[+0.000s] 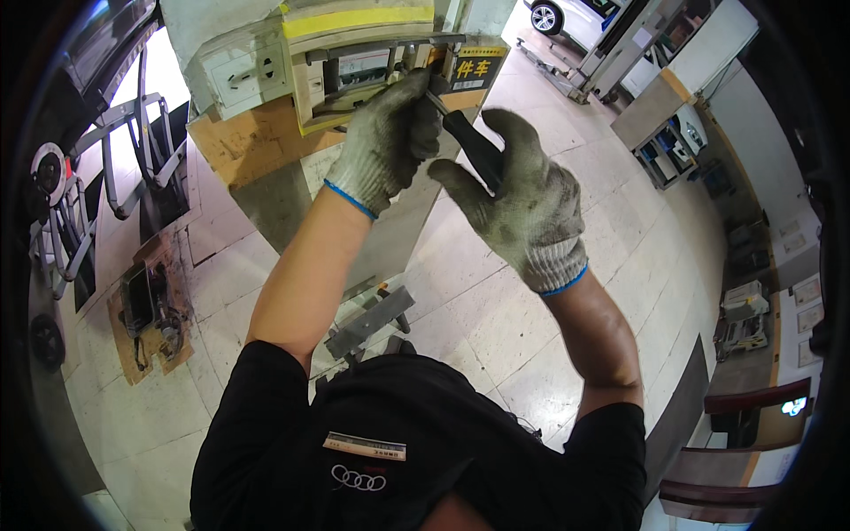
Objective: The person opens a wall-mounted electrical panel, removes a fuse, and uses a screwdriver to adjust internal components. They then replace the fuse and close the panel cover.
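An opened wall box with a pale yellow frame is fixed to the pillar in front of me, with fittings inside. My left hand, in a grey knit glove, is raised to its right side, fingers curled closed; what they hold is hidden. A black-handled screwdriver points up-left, its metal shaft running to my left fingertips. Around its handle is my right hand, also gloved, the handle's end against the palm; thumb and index finger stand apart on either side of it.
A white wall socket sits left of the box, and a black sign with yellow characters at its right. Below stands a grey metal piece. Dark parts lie on cardboard on the left floor. A white car stands far off.
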A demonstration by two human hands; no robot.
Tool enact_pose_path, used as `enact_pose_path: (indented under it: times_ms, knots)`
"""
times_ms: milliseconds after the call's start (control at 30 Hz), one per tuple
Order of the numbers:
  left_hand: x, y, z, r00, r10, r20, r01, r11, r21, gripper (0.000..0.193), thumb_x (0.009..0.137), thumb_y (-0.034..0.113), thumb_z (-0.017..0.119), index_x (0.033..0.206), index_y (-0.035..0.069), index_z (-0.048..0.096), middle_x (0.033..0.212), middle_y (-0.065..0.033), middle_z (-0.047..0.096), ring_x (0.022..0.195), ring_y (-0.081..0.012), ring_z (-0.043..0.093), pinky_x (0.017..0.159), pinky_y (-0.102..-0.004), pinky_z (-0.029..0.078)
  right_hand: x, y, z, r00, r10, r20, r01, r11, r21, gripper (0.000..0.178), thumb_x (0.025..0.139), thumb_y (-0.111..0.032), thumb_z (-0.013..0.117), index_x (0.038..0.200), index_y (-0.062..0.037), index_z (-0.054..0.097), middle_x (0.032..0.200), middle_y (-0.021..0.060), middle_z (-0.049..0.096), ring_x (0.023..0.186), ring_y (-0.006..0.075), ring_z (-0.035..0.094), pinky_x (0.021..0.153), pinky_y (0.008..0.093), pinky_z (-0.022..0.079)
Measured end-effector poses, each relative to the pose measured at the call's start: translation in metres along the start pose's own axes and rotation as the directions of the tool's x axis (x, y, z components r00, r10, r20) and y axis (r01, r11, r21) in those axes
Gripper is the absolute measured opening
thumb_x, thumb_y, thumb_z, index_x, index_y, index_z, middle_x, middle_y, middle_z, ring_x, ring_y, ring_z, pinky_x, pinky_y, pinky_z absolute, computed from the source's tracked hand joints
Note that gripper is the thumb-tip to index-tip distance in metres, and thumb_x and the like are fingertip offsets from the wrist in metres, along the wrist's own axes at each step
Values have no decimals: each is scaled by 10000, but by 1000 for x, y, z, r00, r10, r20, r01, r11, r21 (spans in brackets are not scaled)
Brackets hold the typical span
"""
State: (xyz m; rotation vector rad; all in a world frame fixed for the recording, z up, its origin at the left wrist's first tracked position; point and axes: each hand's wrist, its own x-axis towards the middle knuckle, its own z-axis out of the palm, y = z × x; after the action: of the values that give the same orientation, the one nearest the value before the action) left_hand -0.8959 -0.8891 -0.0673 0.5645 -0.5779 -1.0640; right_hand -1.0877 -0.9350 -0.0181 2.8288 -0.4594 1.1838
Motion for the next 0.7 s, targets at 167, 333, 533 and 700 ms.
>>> enact_pose_path:
  times_ms: [167, 333, 533, 700]
  knots:
    - [1, -4, -2, 999, 25, -19, -26, 1000, -14, 373, 976, 378, 710, 1156, 51, 712, 1061, -66, 749, 806, -139, 666, 657, -265, 539, -3, 11, 15, 965, -234, -117, 228, 972, -62, 305, 820, -146, 809, 1095, -59, 711, 745, 59, 691, 620, 258, 659, 552, 386, 528]
    - [-2, -7, 19, 941, 110, -319, -62, 986, 156, 371, 923, 505, 733, 917, 134, 739, 698, 38, 613, 556, -93, 449, 523, -251, 348, -1, 7, 14, 941, -326, -86, 322, 945, -57, 406, 788, -127, 801, 1181, -144, 702, 877, 82, 624, 714, 276, 625, 630, 431, 532]
    - [4, -6, 22, 977, 82, -198, -73, 996, 54, 322, 1006, 369, 649, 962, 58, 719, 750, -14, 648, 557, -109, 497, 503, -256, 386, -21, -10, 17, 978, 204, -53, -191, 963, 189, 606, 828, -210, 890, 1306, -41, 559, 911, 107, 716, 790, 234, 734, 647, 360, 584]
    - [1, -6, 15, 981, 96, -166, -74, 988, 136, 385, 950, 459, 697, 976, 75, 723, 774, -3, 654, 580, -103, 508, 508, -251, 372, -13, 8, 18, 968, -176, -180, 184, 983, 25, 269, 795, -118, 830, 1037, -109, 713, 796, 132, 664, 683, 309, 671, 570, 399, 524]
